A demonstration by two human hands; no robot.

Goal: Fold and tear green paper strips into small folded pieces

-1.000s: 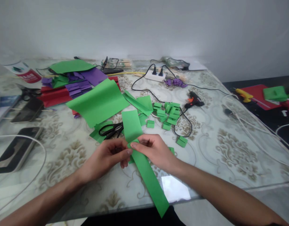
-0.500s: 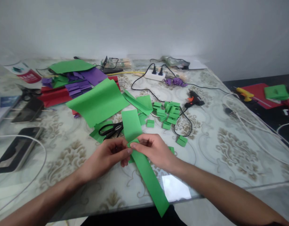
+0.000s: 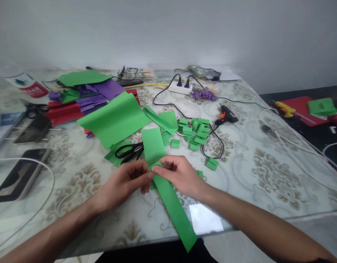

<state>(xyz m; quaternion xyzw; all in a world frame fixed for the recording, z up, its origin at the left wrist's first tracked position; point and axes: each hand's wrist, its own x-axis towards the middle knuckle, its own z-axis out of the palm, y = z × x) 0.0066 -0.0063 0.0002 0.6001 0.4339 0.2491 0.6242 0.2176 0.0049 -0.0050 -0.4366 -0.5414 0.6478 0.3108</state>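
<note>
Lower centre: my left hand [image 3: 130,180] and right hand [image 3: 183,176] pinch a green strip [image 3: 174,208], largely unfolded; apparently finished folded pieces [image 3: 201,135] lie centre-right.

Left of centre, scissors [image 3: 136,147] lie behind the left hand [image 3: 127,180]. A glue gun [image 3: 226,115] lies right of paper pieces [image 3: 201,135].

Only a very slight shift of the head view since earlier.

Soft, muted light washes a glossy desk [image 3: 239,160], a bright patch [image 3: 205,218] gleaming lower right of center; fine detail smears, blurring toward the left edge.
</note>
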